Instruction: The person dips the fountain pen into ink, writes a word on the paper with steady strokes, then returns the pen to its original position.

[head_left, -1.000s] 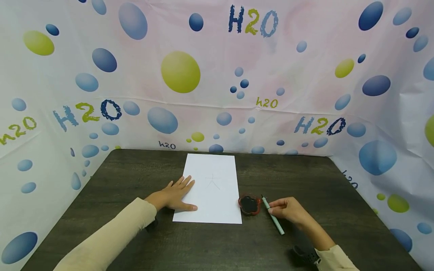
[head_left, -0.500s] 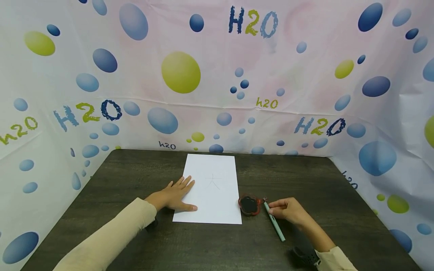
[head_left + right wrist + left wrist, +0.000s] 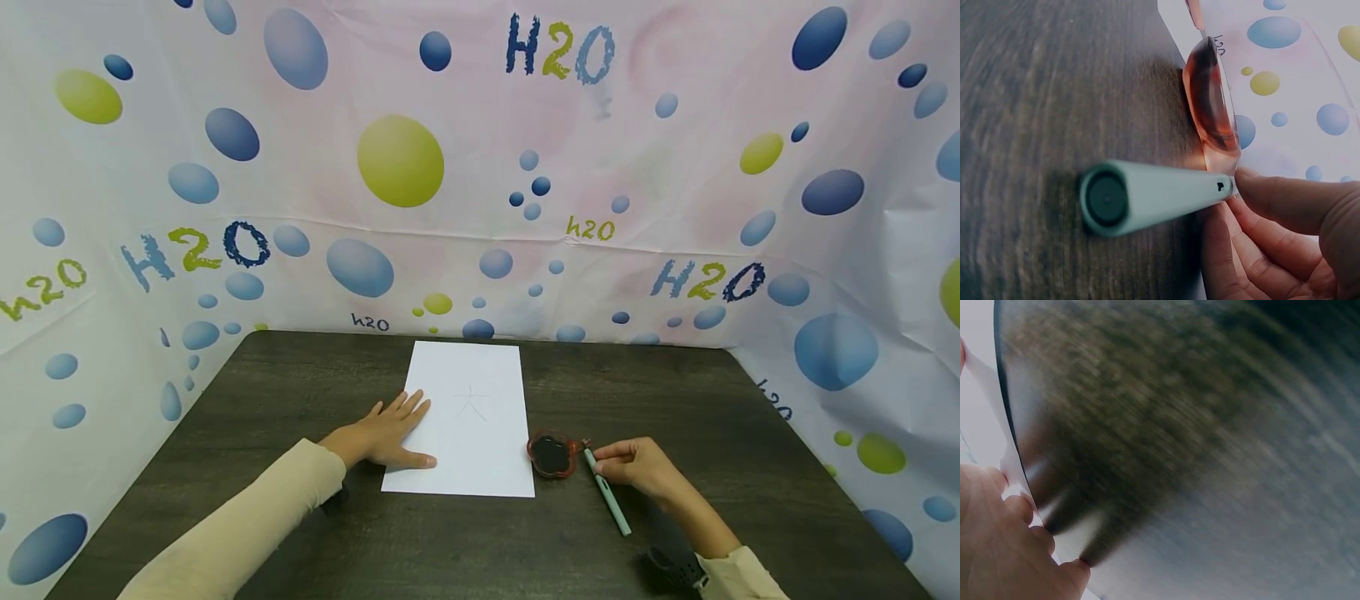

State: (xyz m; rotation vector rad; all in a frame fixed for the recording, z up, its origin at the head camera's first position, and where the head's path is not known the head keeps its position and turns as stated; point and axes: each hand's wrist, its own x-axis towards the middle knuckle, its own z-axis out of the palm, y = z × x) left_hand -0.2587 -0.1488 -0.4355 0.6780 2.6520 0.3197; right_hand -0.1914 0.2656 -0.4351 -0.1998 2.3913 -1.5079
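Observation:
My left hand (image 3: 386,433) lies spread over the left edge of a white sheet of paper (image 3: 480,458), fingers straight and apart. Thin pen strokes (image 3: 471,403) form a small figure on the sheet. With thumb and fingertips, my right hand (image 3: 641,467) pinches a pale green pen (image 3: 613,504) near its upper end, the other end slanting down toward me. In the right wrist view the round dark end of the pen (image 3: 1154,194) faces the camera. Beside its upper end is a scalloped, reddish see-through dish-like object (image 3: 531,454) with a dark middle, at the paper's right edge.
The dark wood-grain table (image 3: 315,533) ends at a white backdrop (image 3: 465,92) printed with coloured dots and lettering. A black band (image 3: 675,568) sits at the right wrist. The table surface (image 3: 1147,425) fills most of the left wrist view.
Since a second ago the pen has shifted slightly down and to the right in my right hand's grip; its dark tip no longer shows as before. My left hand and the paper stay put.

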